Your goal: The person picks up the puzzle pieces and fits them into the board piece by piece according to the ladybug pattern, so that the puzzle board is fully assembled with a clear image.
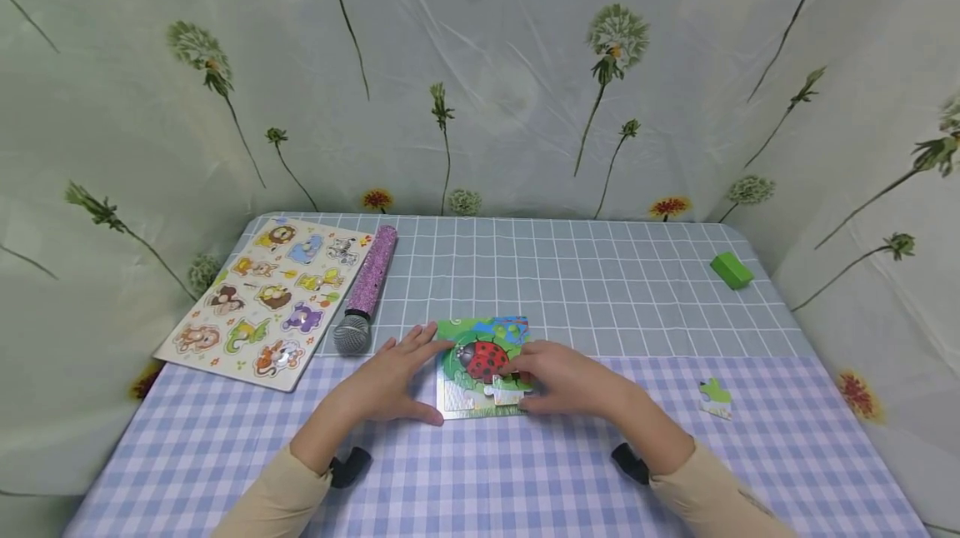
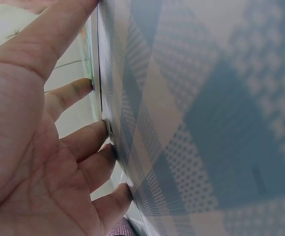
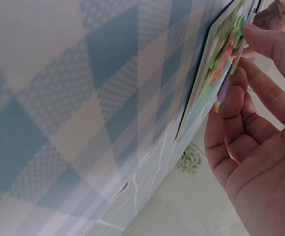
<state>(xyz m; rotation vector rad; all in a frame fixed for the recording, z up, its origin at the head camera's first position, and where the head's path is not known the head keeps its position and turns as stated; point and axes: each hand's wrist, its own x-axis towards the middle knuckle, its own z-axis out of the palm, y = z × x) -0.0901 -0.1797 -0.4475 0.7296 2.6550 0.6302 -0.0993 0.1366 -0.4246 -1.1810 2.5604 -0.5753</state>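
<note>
A ladybug jigsaw puzzle in a square board (image 1: 459, 409) lies on the checked cloth, its lower left showing a bare white patch. My right hand (image 1: 566, 380) is over the board's right side and pinches a jigsaw piece (image 1: 508, 396) between thumb and fingers, close over the lower part of the puzzle. In the right wrist view the piece shows edge-on at the fingertips (image 3: 250, 30). My left hand (image 1: 386, 380) lies with fingers spread at the board's left edge, index finger reaching onto the picture and thumb at the lower left corner.
A loose green jigsaw piece (image 1: 716, 398) lies to the right. Farther back on that side is a green block (image 1: 731, 270). At the left lie an animal puzzle board (image 1: 247, 305) and a pink glittery microphone (image 1: 373, 276). A dandelion-print curtain (image 1: 510, 105) hangs behind the table.
</note>
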